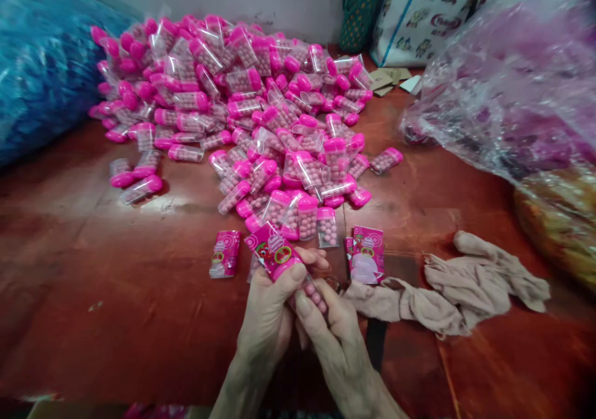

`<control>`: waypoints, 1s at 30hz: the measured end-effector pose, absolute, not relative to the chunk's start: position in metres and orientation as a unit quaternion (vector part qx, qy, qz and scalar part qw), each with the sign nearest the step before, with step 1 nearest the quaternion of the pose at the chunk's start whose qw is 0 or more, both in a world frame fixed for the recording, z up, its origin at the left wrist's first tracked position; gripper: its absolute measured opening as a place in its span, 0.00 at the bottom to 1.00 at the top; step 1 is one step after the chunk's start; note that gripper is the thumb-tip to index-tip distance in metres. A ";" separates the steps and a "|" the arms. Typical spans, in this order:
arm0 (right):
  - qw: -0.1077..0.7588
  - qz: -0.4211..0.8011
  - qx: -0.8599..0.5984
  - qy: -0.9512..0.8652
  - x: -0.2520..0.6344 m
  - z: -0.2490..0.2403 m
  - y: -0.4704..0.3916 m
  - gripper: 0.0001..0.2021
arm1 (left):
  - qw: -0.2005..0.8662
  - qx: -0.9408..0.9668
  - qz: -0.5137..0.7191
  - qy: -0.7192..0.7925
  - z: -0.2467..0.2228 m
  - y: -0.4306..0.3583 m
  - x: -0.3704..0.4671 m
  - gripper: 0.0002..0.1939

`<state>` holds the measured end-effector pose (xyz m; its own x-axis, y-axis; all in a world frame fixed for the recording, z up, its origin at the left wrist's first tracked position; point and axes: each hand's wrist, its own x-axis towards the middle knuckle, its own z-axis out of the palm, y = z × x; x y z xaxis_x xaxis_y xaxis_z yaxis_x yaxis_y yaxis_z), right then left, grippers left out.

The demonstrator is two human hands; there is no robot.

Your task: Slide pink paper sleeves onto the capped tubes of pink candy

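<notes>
Both my hands meet low in the middle of the head view, over the table. My left hand (272, 304) pinches a pink printed sleeve (275, 249) near its lower end. Fingers of my right hand (330, 326) close around a small clear container of pink candy balls (315, 298), whose upper end meets the sleeve. How far the container sits inside the sleeve is hidden by my thumbs. A stack of pink printed sleeves (367, 251) lies just beyond my right hand, and another sleeve stack (226, 253) lies to the left.
A large heap of pink-capped candy containers (242, 77) covers the back of the table (116, 270). Beige crumpled cloth (470, 282) lies on the right. A blue plastic bag (46, 65) stands at left, a clear plastic bag (512, 77) at right, a printed white bag (423, 18) behind.
</notes>
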<state>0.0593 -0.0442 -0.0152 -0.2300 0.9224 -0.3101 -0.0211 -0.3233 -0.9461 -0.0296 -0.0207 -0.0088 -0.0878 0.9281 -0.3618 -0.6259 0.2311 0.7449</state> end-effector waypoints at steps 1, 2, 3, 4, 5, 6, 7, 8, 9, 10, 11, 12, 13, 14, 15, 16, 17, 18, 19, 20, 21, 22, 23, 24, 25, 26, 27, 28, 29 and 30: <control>0.373 0.635 -0.502 -0.454 0.059 -0.015 -0.044 0.12 | 0.662 0.173 0.588 0.431 -0.009 -0.020 -0.029 0.04; 0.379 0.627 -0.501 -0.460 0.059 -0.016 -0.044 0.12 | 0.674 0.176 0.579 0.424 -0.008 -0.020 -0.028 0.05; 0.384 0.620 -0.501 -0.466 0.060 -0.016 -0.045 0.11 | 0.686 0.183 0.568 0.416 -0.008 -0.020 -0.028 0.06; 0.388 0.613 -0.502 -0.472 0.060 -0.016 -0.046 0.11 | 0.697 0.191 0.558 0.409 -0.008 -0.020 -0.028 0.06; 0.388 0.608 -0.502 -0.477 0.061 -0.017 -0.046 0.11 | 0.706 0.201 0.547 0.402 -0.008 -0.020 -0.028 0.07; 0.389 0.604 -0.502 -0.482 0.062 -0.018 -0.047 0.11 | 0.716 0.211 0.536 0.395 -0.008 -0.021 -0.028 0.08; 0.391 0.600 -0.503 -0.485 0.062 -0.019 -0.047 0.12 | 0.726 0.219 0.525 0.387 -0.008 -0.021 -0.028 0.08; 0.396 0.593 -0.505 -0.486 0.062 -0.020 -0.047 0.12 | 0.734 0.223 0.517 0.380 -0.008 -0.022 -0.029 0.08; 0.403 0.587 -0.507 -0.486 0.062 -0.021 -0.047 0.12 | 0.742 0.225 0.509 0.374 -0.008 -0.023 -0.029 0.08; 0.411 0.585 -0.506 -0.483 0.062 -0.021 -0.045 0.11 | 0.749 0.223 0.500 0.373 -0.009 -0.024 -0.030 0.07; 0.419 0.588 -0.505 -0.473 0.062 -0.022 -0.043 0.10 | 0.753 0.217 0.495 0.376 -0.009 -0.025 -0.030 0.08; 0.426 0.598 -0.501 -0.459 0.062 -0.022 -0.041 0.09 | 0.752 0.204 0.497 0.382 -0.009 -0.025 -0.030 0.09; 0.430 0.615 -0.493 -0.440 0.062 -0.022 -0.039 0.11 | 0.747 0.187 0.503 0.391 -0.009 -0.024 -0.031 0.12; 0.431 0.635 -0.485 -0.420 0.062 -0.022 -0.038 0.13 | 0.739 0.170 0.514 0.401 -0.009 -0.023 -0.031 0.14; 0.427 0.654 -0.478 -0.402 0.062 -0.022 -0.037 0.14 | 0.727 0.154 0.530 0.410 -0.009 -0.022 -0.031 0.16; 0.423 0.668 -0.474 -0.387 0.062 -0.022 -0.036 0.14 | 0.713 0.142 0.546 0.417 -0.009 -0.021 -0.032 0.16; 0.418 0.678 -0.471 -0.379 0.061 -0.023 -0.036 0.14 | 0.701 0.137 0.558 0.422 -0.008 -0.021 -0.032 0.16; 0.413 0.684 -0.469 -0.377 0.061 -0.023 -0.037 0.14 | 0.694 0.139 0.564 0.426 -0.008 -0.020 -0.032 0.16; 0.409 0.685 -0.469 -0.379 0.061 -0.022 -0.038 0.13 | 0.689 0.146 0.567 0.428 -0.008 -0.020 -0.032 0.14; 0.407 0.682 -0.470 -0.384 0.061 -0.022 -0.038 0.13 | 0.685 0.154 0.568 0.429 -0.008 -0.020 -0.032 0.13; 0.410 0.676 -0.473 -0.389 0.061 -0.021 -0.039 0.13 | 0.683 0.161 0.568 0.429 -0.008 -0.021 -0.032 0.13; 0.417 0.667 -0.476 -0.393 0.061 -0.020 -0.039 0.13 | 0.682 0.167 0.568 0.429 -0.008 -0.021 -0.031 0.12; 0.426 0.654 -0.481 -0.399 0.061 -0.019 -0.039 0.13 | 0.682 0.172 0.567 0.428 -0.008 -0.022 -0.029 0.12; 0.436 0.639 -0.486 -0.405 0.061 -0.018 -0.039 0.13 | 0.684 0.175 0.564 0.428 -0.008 -0.022 -0.028 0.12; 0.446 0.626 -0.491 -0.410 0.061 -0.017 -0.040 0.12 | 0.687 0.176 0.560 0.427 -0.007 -0.023 -0.027 0.12; 0.453 0.616 -0.495 -0.412 0.061 -0.016 -0.040 0.12 | 0.690 0.178 0.556 0.427 -0.007 -0.024 -0.025 0.13; 0.458 0.612 -0.500 -0.407 0.061 -0.016 -0.041 0.11 | 0.693 0.180 0.551 0.429 -0.007 -0.025 -0.024 0.14; 0.463 0.615 -0.499 -0.397 0.061 -0.017 -0.041 0.11 | 0.697 0.181 0.545 0.430 -0.007 -0.026 -0.023 0.15; 0.469 0.622 -0.496 -0.382 0.061 -0.018 -0.042 0.11 | 0.700 0.182 0.539 0.431 -0.008 -0.027 -0.023 0.15; 0.474 0.632 -0.492 -0.366 0.061 -0.019 -0.043 0.12 | 0.703 0.182 0.535 0.432 -0.008 -0.028 -0.022 0.15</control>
